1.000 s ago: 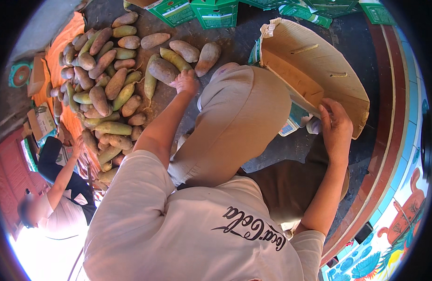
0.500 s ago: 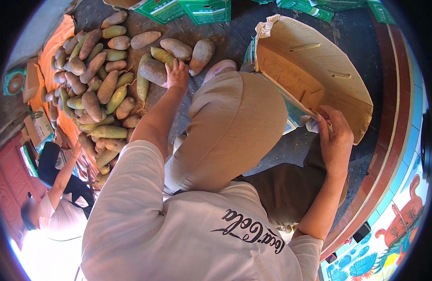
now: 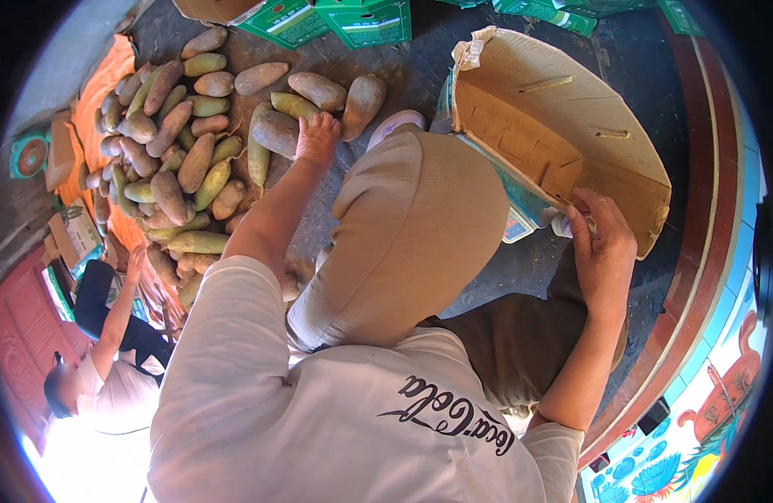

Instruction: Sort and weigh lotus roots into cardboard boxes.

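My left hand point(image 3: 317, 141) is curled over the right end of a thick, mud-brown root vegetable point(image 3: 275, 133), perhaps a radish, lying on the floor. A greener one point(image 3: 295, 106) touches it just beyond my fingers, and a stout brown one point(image 3: 364, 106) lies to the right of my hand. My right hand point(image 3: 602, 230) pinches the near edge of an open cardboard box point(image 3: 520, 126) between thumb and fingers. The box is tipped on its side; its visible inside holds nothing. A small whitish thing point(image 3: 561, 225) shows below my right fingertips, too hidden to name.
At the left, a big heap of green and brown root vegetables point(image 3: 170, 159) lies by an orange sheet point(image 3: 89, 92). Green cartons point(image 3: 365, 23) stand at the far side. My bent knee point(image 3: 420, 218) is between my arms. Another person point(image 3: 110, 369) is at lower left.
Both hands stay where they were, on the vegetable and the box edge. The view has shifted slightly, and the other person's arm has moved a little.
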{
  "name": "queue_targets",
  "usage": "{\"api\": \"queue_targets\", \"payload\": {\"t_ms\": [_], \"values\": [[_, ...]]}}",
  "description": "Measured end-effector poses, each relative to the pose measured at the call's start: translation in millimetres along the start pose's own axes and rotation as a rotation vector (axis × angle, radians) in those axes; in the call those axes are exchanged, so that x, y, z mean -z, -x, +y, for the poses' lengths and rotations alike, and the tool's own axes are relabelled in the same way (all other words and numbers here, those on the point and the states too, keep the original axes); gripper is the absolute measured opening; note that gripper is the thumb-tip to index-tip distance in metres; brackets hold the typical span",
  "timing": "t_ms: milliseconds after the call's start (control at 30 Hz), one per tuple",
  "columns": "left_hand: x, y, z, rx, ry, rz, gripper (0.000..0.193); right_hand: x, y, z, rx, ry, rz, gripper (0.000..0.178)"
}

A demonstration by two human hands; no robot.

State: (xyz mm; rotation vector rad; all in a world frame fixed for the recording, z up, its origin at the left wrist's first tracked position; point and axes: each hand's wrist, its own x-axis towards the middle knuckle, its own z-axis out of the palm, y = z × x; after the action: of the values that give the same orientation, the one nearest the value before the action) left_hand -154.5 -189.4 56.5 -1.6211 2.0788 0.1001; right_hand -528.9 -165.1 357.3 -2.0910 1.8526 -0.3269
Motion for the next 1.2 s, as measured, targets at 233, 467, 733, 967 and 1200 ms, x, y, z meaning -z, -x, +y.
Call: {"api": "queue_targets", "payload": {"t_ms": [233, 467, 733, 967, 1200], "values": [[22.2, 22.1, -29.2, 0.050, 0.054, 0.261, 0.037, 0.2, 1.2, 1.9, 0.050, -0.003, 0.028, 0.016], [50.7, 49.6, -74.4, 0.399, 0.606, 0.521, 0.043, -6.6, 4.6, 9.3, 0.100, 0.037, 0.022, 0.018], [128.9, 93.9, -88.3, 0.501, 0.898, 0.773, 0.036, -13.0, 4.5, 8.7, 0.165, 0.080, -0.010, 0.020], [274.5, 127.7, -60.2, 0.291, 1.566, 0.974, 0.033, -17.6, -0.1, 6.5, 0.170, 0.137, -0.082, 0.021], [355.7, 109.5, 8.7, -0.172, 2.127, 0.588, 0.040, -21.6, -2.3, 4.8, 0.155, 0.143, -0.144, 0.024]]}}
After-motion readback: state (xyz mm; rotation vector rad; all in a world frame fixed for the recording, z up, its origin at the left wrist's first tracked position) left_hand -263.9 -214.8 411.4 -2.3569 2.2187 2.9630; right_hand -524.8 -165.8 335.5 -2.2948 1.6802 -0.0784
